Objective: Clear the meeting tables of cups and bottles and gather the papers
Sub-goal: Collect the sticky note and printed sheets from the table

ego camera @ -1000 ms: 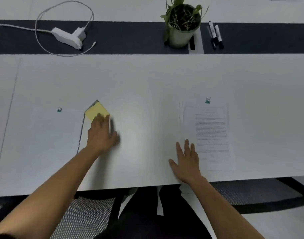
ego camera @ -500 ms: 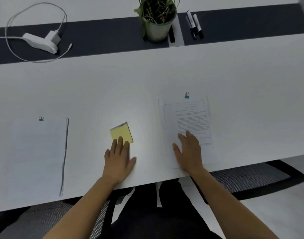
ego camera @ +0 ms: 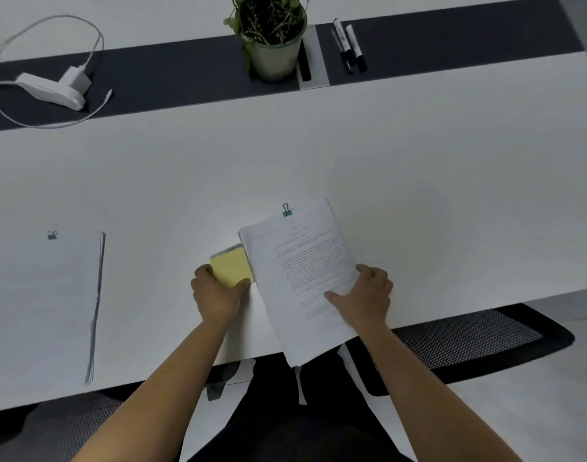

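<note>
So from the head cam, the big change from half a second back is that the right hand (ego camera: pixel 365 296) isn't lying flat on the clipped stack of printed white pages (ego camera: pixel 302 278) anymore; it's now gripping the stack's right edge, thumb on top and fingers curled under, and the stack is sitting tilted with its near corner hanging past the front edge of the white meeting table (ego camera: pixel 418 181). The small teal binder clip (ego camera: pixel 287 212) on its far edge is riding along with it. The left hand (ego camera: pixel 218 295) is closing around the square yellow sticky-note pad (ego camera: pixel 232 269), thumb at one near corner and fingers wrapping the other side, where before it was resting flat behind the pad. The pad's right edge is now tucking right against the stack's left edge, maybe slightly under it, can't really tell. The second clipped white paper stack (ego camera: pixel 48 305) is lying flat well off to the left, untouched. Loads of open tabletop is sitting between the hands and the dark centre strip (ego camera: pixel 172 78), where the potted green plant (ego camera: pixel 272 38), two black-capped markers (ego camera: pixel 350 45) and white charger with its cable (ego camera: pixel 55 90) are parked.
</note>
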`<action>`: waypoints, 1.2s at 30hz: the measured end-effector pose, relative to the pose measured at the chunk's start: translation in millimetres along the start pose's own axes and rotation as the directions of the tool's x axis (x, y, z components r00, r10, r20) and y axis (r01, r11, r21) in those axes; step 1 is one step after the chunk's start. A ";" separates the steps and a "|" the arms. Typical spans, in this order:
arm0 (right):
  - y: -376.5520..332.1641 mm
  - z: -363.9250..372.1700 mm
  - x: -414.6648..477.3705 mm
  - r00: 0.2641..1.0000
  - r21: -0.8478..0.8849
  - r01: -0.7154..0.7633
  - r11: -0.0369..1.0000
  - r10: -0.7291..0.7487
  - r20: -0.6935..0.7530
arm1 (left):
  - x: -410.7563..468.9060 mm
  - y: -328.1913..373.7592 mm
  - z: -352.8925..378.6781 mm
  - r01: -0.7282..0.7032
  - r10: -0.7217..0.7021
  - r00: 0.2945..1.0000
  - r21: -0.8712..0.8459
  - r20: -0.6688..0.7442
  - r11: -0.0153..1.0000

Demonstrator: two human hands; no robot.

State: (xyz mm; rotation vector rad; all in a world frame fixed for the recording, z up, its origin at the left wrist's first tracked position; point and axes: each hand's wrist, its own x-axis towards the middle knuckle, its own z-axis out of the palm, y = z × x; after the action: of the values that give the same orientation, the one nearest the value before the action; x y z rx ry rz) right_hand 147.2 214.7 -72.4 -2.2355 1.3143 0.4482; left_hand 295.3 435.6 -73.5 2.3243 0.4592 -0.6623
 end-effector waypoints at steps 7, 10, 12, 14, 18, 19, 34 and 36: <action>20.7 -1.4 -7.5 0.993 0.412 -0.114 0.904 0.086 0.086 | -5.1 1.9 5.4 0.152 -0.158 0.987 -0.134 -0.037 0.979; 25.1 -2.4 -6.8 0.991 0.479 -0.127 0.868 0.086 0.107 | -9.1 3.4 3.5 0.156 -0.161 0.987 -0.146 -0.022 0.977; 25.8 -3.5 -4.8 0.990 0.448 -0.118 0.886 0.068 0.125 | -11.0 3.4 3.4 0.152 -0.158 0.987 -0.154 -0.027 0.976; 23.0 -5.4 -4.4 0.985 0.387 -0.128 0.913 0.070 0.160 | -12.7 2.0 4.8 0.132 -0.142 0.989 -0.172 -0.050 0.976; 22.0 -1.3 -5.4 0.980 0.265 -0.120 0.957 0.072 0.186 | -18.3 2.1 9.5 0.077 -0.093 0.994 -0.209 -0.064 0.975; 22.5 0.2 -6.2 0.982 0.262 -0.100 0.960 0.054 0.179 | -19.8 2.2 9.9 0.085 -0.102 0.993 -0.243 -0.059 0.966; -15.0 3.1 -30.5 0.931 0.570 -0.113 0.813 -0.115 0.348 | -38.7 -31.7 -11.3 0.441 -0.395 0.889 -0.665 0.232 0.603; -13.2 4.6 -30.5 0.922 0.591 -0.129 0.796 -0.123 0.366 | -39.0 -30.5 -13.5 0.436 -0.377 0.894 -0.657 0.241 0.615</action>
State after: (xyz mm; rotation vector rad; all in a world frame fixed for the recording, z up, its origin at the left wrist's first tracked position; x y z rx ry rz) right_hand 144.0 244.4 -57.1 -1.5086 1.0520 0.3747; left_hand 253.5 460.9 -57.9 1.4556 1.0305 -0.6357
